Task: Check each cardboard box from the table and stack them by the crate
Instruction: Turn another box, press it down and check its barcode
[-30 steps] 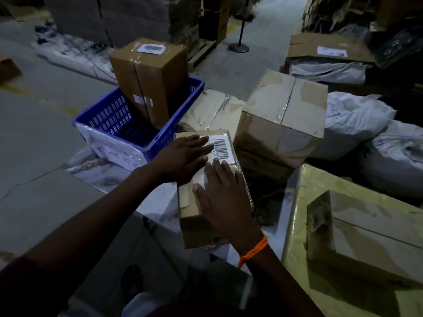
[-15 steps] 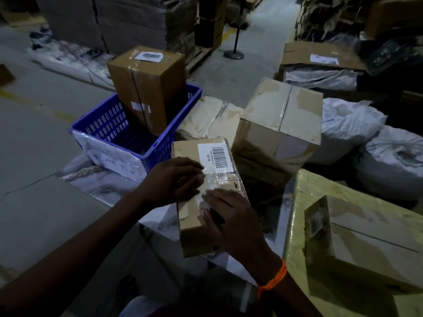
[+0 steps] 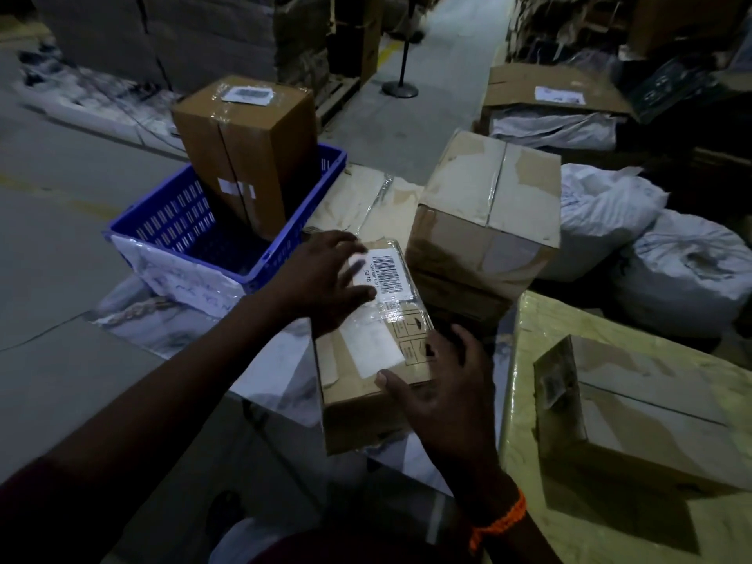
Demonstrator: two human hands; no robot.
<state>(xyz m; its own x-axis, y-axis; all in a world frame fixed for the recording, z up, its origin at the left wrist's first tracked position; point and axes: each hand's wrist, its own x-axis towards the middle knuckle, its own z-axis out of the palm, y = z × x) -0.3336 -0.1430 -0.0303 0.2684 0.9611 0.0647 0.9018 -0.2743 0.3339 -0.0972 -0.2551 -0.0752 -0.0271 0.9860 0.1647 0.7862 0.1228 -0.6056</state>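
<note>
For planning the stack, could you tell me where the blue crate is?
In the head view, the blue crate sits left of centre, beyond the left hand, with a tall brown box standing in it.

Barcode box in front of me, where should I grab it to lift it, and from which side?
Probably by its two long side faces near the close end, coming from left and right. The barcode box lies flat, long axis pointing away; the big box crowds its far right side, so the near half looks freer.
</note>
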